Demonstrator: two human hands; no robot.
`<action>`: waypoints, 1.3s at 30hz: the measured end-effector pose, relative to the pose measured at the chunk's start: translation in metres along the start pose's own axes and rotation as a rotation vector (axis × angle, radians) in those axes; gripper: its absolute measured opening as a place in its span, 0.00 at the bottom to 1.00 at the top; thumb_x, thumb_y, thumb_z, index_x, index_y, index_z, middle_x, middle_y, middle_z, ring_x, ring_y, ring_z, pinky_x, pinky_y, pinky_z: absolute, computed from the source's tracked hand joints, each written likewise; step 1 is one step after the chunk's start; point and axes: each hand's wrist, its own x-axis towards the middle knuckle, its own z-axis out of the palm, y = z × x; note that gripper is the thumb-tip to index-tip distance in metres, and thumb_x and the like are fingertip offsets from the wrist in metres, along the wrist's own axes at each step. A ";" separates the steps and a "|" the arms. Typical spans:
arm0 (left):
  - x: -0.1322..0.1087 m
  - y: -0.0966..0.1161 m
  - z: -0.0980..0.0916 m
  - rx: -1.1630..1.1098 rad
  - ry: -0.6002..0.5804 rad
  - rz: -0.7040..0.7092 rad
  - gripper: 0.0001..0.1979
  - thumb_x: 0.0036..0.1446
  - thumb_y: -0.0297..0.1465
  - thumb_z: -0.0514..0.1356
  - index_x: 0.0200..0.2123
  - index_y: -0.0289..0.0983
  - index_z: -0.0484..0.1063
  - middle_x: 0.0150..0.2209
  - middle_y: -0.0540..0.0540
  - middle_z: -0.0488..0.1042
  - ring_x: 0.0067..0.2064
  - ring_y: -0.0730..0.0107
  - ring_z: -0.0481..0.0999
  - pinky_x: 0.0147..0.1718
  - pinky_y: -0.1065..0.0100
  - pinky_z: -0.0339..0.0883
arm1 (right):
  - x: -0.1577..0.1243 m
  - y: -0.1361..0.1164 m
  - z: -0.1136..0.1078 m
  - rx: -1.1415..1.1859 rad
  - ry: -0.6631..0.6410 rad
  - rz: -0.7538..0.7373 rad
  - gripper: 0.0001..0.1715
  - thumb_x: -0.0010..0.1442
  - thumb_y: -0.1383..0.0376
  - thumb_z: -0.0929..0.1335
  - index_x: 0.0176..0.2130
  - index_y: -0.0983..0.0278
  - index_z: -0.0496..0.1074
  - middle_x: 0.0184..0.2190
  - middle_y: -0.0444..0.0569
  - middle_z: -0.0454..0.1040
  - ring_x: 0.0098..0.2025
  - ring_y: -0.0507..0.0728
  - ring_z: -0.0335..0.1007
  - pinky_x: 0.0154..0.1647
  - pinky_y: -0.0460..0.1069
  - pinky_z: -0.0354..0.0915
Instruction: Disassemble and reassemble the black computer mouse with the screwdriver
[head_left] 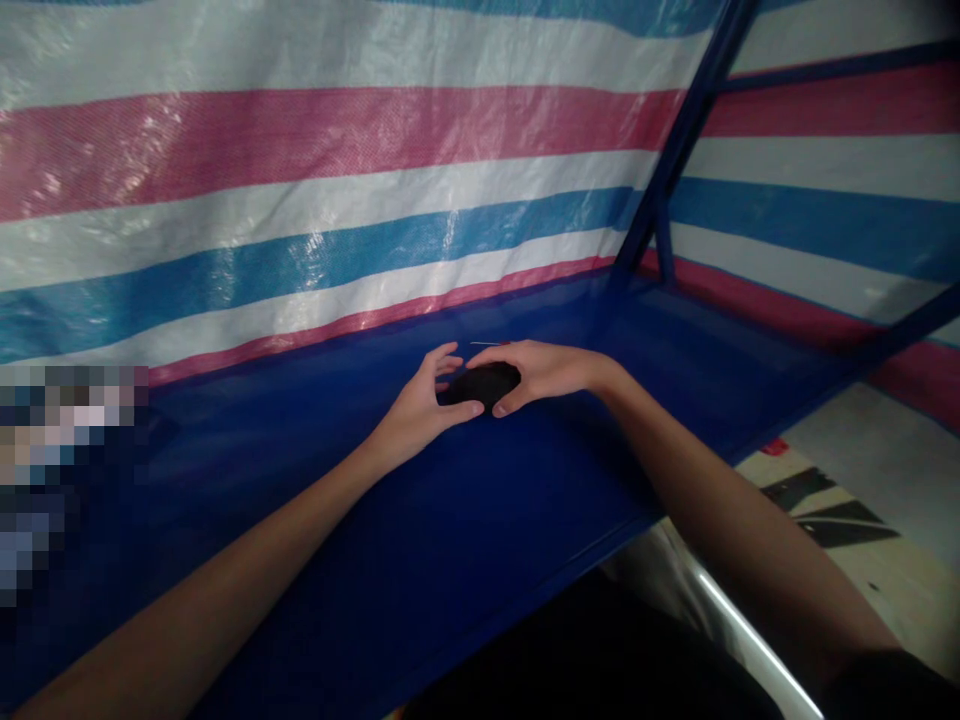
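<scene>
A black, rounded object (486, 385) is between my two hands above the blue surface (450, 500); its exact kind cannot be made out. My left hand (439, 395) curves round its left side, thumb along the front and fingers somewhat spread behind. From the right, my right hand (540, 372) wraps over it, with the thumb at the front edge and the fingers across the top. Just behind the hands lies a thin, pale, straight item (486, 343) with a reddish end, partly hidden by my right hand.
Striped plastic sheeting (337, 140) hangs behind and to the right. A dark blue frame post (675, 150) rises at the far right corner, with a slanting bar (885, 340) nearer. Flattened cardboard (840, 500) lies lower right. A blurred-out patch (60, 440) covers the left edge.
</scene>
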 end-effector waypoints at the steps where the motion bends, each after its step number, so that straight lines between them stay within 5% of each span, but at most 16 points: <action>1: 0.000 -0.002 0.000 0.078 -0.032 0.038 0.44 0.39 0.35 0.69 0.58 0.38 0.54 0.56 0.36 0.63 0.59 0.51 0.62 0.58 0.48 0.53 | 0.002 0.000 0.003 -0.005 0.000 -0.007 0.35 0.47 0.59 0.73 0.53 0.62 0.66 0.48 0.48 0.72 0.48 0.59 0.67 0.48 0.50 0.61; 12: -0.001 -0.008 -0.002 0.377 -0.096 0.193 0.40 0.43 0.35 0.67 0.59 0.39 0.55 0.58 0.37 0.63 0.59 0.50 0.64 0.56 0.47 0.56 | 0.003 -0.006 0.005 0.046 0.126 -0.080 0.30 0.45 0.64 0.74 0.48 0.64 0.68 0.46 0.48 0.72 0.46 0.56 0.68 0.48 0.50 0.61; 18: -0.001 -0.012 -0.003 0.288 -0.101 0.202 0.48 0.42 0.34 0.68 0.63 0.41 0.46 0.61 0.35 0.59 0.60 0.48 0.61 0.56 0.45 0.55 | -0.006 -0.003 -0.008 0.195 0.256 -0.048 0.26 0.47 0.60 0.73 0.46 0.63 0.70 0.43 0.47 0.74 0.44 0.56 0.70 0.45 0.51 0.63; 21: 0.000 -0.014 -0.004 0.199 -0.093 0.152 0.50 0.42 0.35 0.68 0.64 0.40 0.42 0.59 0.34 0.61 0.60 0.51 0.62 0.56 0.47 0.56 | -0.010 0.011 -0.013 0.241 0.477 0.020 0.28 0.50 0.56 0.71 0.48 0.65 0.68 0.44 0.51 0.74 0.45 0.57 0.70 0.47 0.53 0.63; 25: 0.001 -0.008 -0.007 0.158 -0.004 0.125 0.29 0.47 0.34 0.65 0.52 0.38 0.61 0.54 0.40 0.67 0.58 0.58 0.65 0.58 0.51 0.53 | -0.015 0.033 -0.016 -0.055 0.768 0.335 0.29 0.52 0.54 0.69 0.48 0.68 0.68 0.44 0.57 0.73 0.46 0.62 0.70 0.47 0.56 0.63; 28: 0.000 -0.002 -0.011 0.229 0.042 0.169 0.15 0.49 0.31 0.62 0.42 0.38 0.67 0.48 0.44 0.71 0.53 0.62 0.69 0.56 0.53 0.56 | -0.018 0.047 -0.016 -0.314 0.714 0.627 0.31 0.52 0.54 0.67 0.51 0.68 0.66 0.47 0.62 0.71 0.48 0.68 0.68 0.47 0.59 0.63; 31: -0.003 0.001 -0.013 0.375 0.010 0.206 0.16 0.49 0.29 0.62 0.42 0.39 0.67 0.41 0.47 0.74 0.47 0.63 0.73 0.51 0.54 0.61 | -0.020 0.055 -0.014 -0.383 0.600 0.778 0.33 0.53 0.53 0.66 0.53 0.68 0.63 0.49 0.64 0.70 0.50 0.70 0.67 0.47 0.60 0.62; 35: -0.004 0.000 -0.012 0.467 0.013 0.212 0.14 0.50 0.27 0.60 0.42 0.39 0.67 0.41 0.47 0.75 0.45 0.65 0.74 0.47 0.57 0.64 | -0.019 0.056 -0.012 -0.397 0.505 0.815 0.31 0.55 0.53 0.64 0.52 0.68 0.64 0.49 0.65 0.70 0.50 0.71 0.67 0.46 0.62 0.63; 39: -0.004 0.002 -0.009 0.494 0.027 0.224 0.15 0.50 0.27 0.61 0.43 0.39 0.67 0.40 0.47 0.76 0.44 0.66 0.75 0.47 0.59 0.65 | -0.016 0.047 -0.013 -0.465 0.699 0.721 0.26 0.57 0.53 0.64 0.48 0.68 0.69 0.48 0.64 0.71 0.50 0.72 0.66 0.47 0.65 0.61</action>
